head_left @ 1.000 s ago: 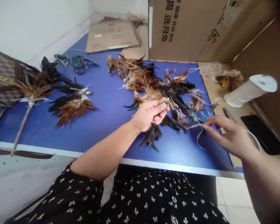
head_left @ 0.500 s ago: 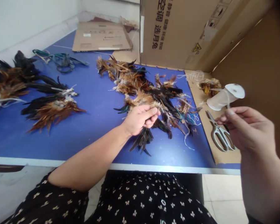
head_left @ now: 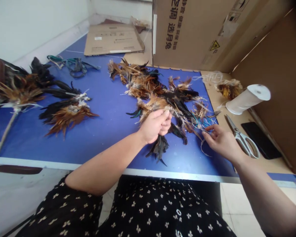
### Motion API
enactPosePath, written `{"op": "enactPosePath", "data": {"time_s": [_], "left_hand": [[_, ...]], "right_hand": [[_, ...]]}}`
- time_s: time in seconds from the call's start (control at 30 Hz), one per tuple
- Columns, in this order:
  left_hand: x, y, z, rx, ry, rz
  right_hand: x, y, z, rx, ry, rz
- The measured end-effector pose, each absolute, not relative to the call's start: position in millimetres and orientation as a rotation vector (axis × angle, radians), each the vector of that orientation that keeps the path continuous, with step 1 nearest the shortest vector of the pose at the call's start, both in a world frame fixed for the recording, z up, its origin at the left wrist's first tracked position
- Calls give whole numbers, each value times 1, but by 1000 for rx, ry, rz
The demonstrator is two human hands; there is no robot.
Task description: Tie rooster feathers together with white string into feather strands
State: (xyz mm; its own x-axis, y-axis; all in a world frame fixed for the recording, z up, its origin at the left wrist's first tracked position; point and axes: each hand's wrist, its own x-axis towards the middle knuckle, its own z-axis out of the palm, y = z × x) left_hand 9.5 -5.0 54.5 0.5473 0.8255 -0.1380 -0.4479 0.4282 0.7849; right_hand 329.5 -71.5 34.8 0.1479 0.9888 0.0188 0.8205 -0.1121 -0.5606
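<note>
My left hand is closed round the quill ends of a dark feather bundle, whose tips hang below the fist. Brown and black feathers lie in a long pile just beyond it. To the right, my right hand pinches a thin whitish strand beside blue and white strings at the pile's right end. Scissors lie to the right of that hand, and a white spool rests on its side behind them.
Two feather bundles lie at the left, one fixed on a stick. Green-blue ribbons are behind them. A black phone lies right of the scissors. A large carton and flat cardboard stand and lie at the back.
My right hand has moved left and down from in front of the spool to the strings by the feather pile. The phone is now uncovered. The view has shifted slightly.
</note>
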Motion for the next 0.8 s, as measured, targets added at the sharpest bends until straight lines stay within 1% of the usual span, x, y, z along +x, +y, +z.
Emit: {"op": "enactPosePath", "data": {"time_s": [0.1, 0.2, 0.4, 0.57, 0.67, 0.8], "left_hand": [[12, -8, 56, 766, 565, 881], [13, -10, 57, 774, 559, 902], [12, -6, 54, 747, 587, 937], [13, -4, 49, 726, 609, 944], [14, -5, 47, 737, 609, 933], [16, -7, 45, 740, 631, 904]], "right_hand": [[326, -61, 26, -2043, -1669, 461], [330, -58, 27, -2018, -1569, 505], [354, -70, 63, -1824, -1298, 680], [378, -76, 91, -1700, -1121, 676], [396, -77, 98, -1666, -1078, 665], [431, -73, 94, -1720, -1069, 645]]}}
